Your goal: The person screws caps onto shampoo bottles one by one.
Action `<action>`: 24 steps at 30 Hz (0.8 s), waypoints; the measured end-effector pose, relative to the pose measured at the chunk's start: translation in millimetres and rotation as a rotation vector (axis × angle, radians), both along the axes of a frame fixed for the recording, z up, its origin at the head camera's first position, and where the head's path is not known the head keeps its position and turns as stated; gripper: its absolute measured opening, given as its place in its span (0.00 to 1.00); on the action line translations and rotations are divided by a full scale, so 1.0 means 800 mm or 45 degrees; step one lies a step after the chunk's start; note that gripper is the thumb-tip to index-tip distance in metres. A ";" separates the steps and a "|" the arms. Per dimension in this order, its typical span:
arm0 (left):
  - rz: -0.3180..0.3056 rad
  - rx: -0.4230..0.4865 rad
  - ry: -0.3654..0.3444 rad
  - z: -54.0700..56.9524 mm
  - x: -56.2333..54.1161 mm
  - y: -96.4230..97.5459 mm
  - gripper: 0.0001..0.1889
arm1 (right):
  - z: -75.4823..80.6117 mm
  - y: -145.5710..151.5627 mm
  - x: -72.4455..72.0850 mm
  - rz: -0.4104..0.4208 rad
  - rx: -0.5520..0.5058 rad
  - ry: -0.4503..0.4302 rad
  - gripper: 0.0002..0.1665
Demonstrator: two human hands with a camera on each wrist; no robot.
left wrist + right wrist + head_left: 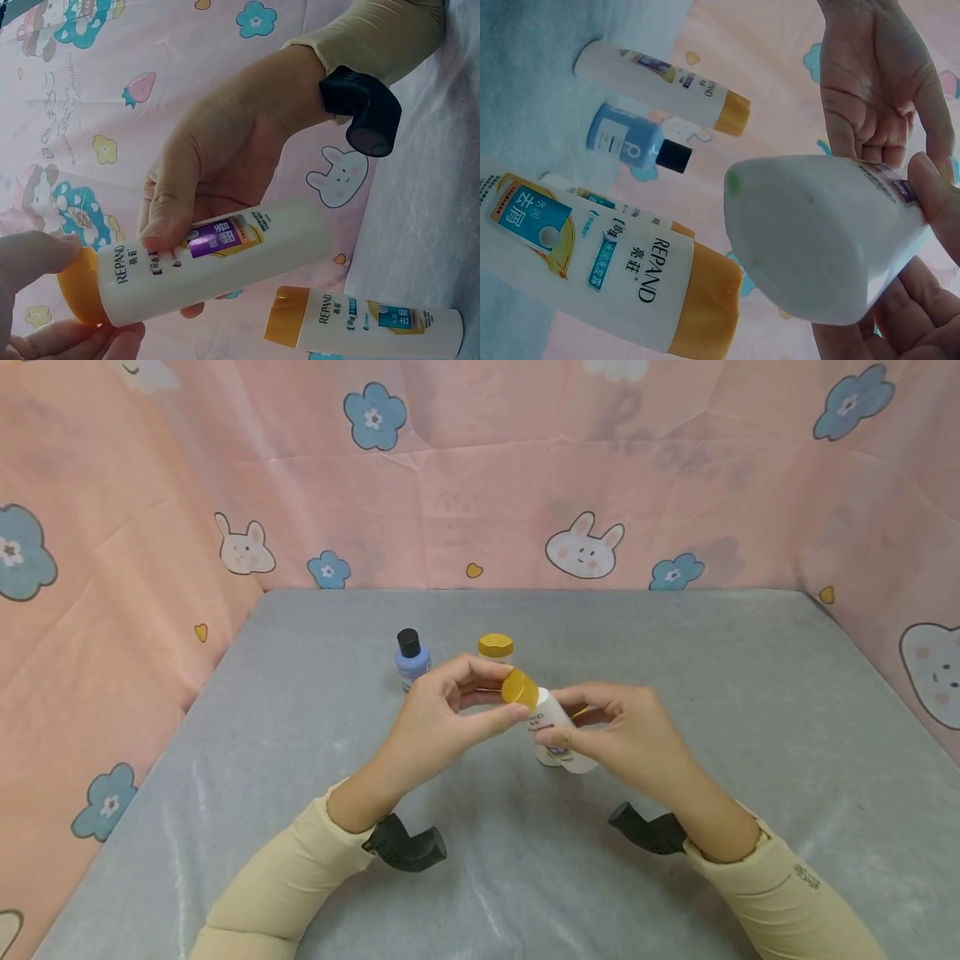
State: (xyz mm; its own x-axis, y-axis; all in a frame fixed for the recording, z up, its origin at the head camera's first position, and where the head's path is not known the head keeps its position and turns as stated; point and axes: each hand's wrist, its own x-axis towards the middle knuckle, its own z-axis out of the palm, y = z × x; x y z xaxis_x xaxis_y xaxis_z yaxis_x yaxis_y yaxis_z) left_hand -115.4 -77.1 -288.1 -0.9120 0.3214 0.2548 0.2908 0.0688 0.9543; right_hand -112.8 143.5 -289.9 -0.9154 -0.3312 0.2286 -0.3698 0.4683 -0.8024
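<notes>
My right hand (630, 731) grips a white shampoo bottle (550, 717) with a purple label, tilted with its gold cap (519, 690) up and to the left. The cap sits between the thumb and fingers of my left hand (442, 714). In the left wrist view, the right thumb lies along the front of that shampoo bottle (214, 262), and the left fingertips grip the cap (81, 289). The right wrist view faces the bottle's base (802, 232), with the left hand (877, 90) beyond it.
A blue bottle (412, 664) with a black cap stands farther back on the grey-covered table (315, 727). Beside it is another gold-capped bottle (496, 647), partly behind the left hand. A teal-labelled white bottle (592, 255) stands close by, with another bottle (641, 214) partly behind it.
</notes>
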 end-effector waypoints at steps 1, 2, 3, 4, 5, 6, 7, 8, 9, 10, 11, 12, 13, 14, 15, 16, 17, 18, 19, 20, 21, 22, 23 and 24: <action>-0.006 0.003 -0.003 0.000 0.000 0.000 0.16 | 0.000 0.001 0.000 0.001 0.002 -0.018 0.14; -0.013 0.006 -0.005 0.001 0.000 0.000 0.17 | 0.001 0.001 0.000 0.002 0.002 -0.038 0.13; -0.020 0.008 -0.004 0.001 0.000 -0.001 0.17 | 0.002 0.002 0.000 0.004 0.000 -0.058 0.13; -0.028 0.006 -0.002 0.002 0.000 -0.001 0.17 | 0.002 0.002 0.000 0.009 -0.001 -0.066 0.13; -0.037 0.008 0.001 0.002 0.000 -0.001 0.17 | 0.003 0.003 0.000 0.017 -0.007 -0.076 0.13; -0.048 0.008 0.007 0.002 0.000 -0.002 0.17 | 0.004 0.003 -0.001 0.025 -0.012 -0.084 0.13; -0.060 0.009 0.015 0.002 0.000 -0.002 0.17 | 0.004 0.004 -0.001 0.035 -0.020 -0.094 0.13; -0.074 0.013 0.024 0.002 0.000 -0.003 0.18 | 0.005 0.004 -0.001 0.046 -0.027 -0.098 0.14; -0.089 0.017 0.034 0.001 -0.001 -0.003 0.18 | 0.006 0.005 -0.001 0.058 -0.032 -0.102 0.14; -0.106 0.023 0.043 0.001 -0.001 -0.004 0.18 | 0.006 0.006 -0.002 0.073 -0.044 -0.113 0.14; -0.122 0.029 0.053 0.001 -0.001 -0.004 0.18 | 0.007 0.007 -0.002 0.085 -0.058 -0.135 0.15; -0.136 0.033 0.064 0.000 -0.001 -0.004 0.18 | 0.007 0.008 -0.002 0.097 -0.070 -0.159 0.15; -0.149 0.037 0.073 0.000 -0.001 -0.004 0.18 | 0.008 0.010 -0.003 0.108 -0.083 -0.184 0.16; -0.161 0.042 0.081 0.000 -0.001 -0.004 0.19 | 0.008 0.010 -0.004 0.122 -0.098 -0.207 0.16; -0.170 0.045 0.089 0.000 -0.002 -0.004 0.19 | 0.007 0.011 -0.004 0.134 -0.112 -0.230 0.17; -0.176 0.049 0.094 -0.001 -0.002 -0.004 0.19 | 0.007 0.012 -0.005 0.144 -0.126 -0.254 0.17; -0.181 0.056 0.097 -0.001 -0.002 -0.004 0.19 | 0.008 0.012 -0.005 0.146 -0.133 -0.272 0.18; -0.181 0.068 0.090 -0.001 -0.002 -0.004 0.19 | 0.008 0.012 -0.006 0.139 -0.136 -0.289 0.18; -0.177 0.079 0.078 -0.001 -0.002 -0.003 0.20 | 0.008 0.012 -0.006 0.128 -0.137 -0.300 0.18; -0.167 0.090 0.064 -0.001 -0.002 -0.002 0.20 | 0.008 0.012 -0.007 0.110 -0.137 -0.313 0.18; -0.151 0.101 0.045 -0.001 -0.001 -0.002 0.21 | 0.009 0.011 -0.007 0.084 -0.132 -0.323 0.19; -0.135 0.113 0.024 -0.001 -0.001 -0.001 0.21 | 0.009 0.010 -0.007 0.056 -0.127 -0.333 0.19; -0.115 0.124 0.003 -0.001 -0.001 0.001 0.21 | 0.009 0.009 -0.006 0.028 -0.122 -0.337 0.19; -0.092 0.131 -0.017 -0.001 -0.001 0.002 0.21 | 0.008 0.008 -0.006 0.004 -0.116 -0.335 0.20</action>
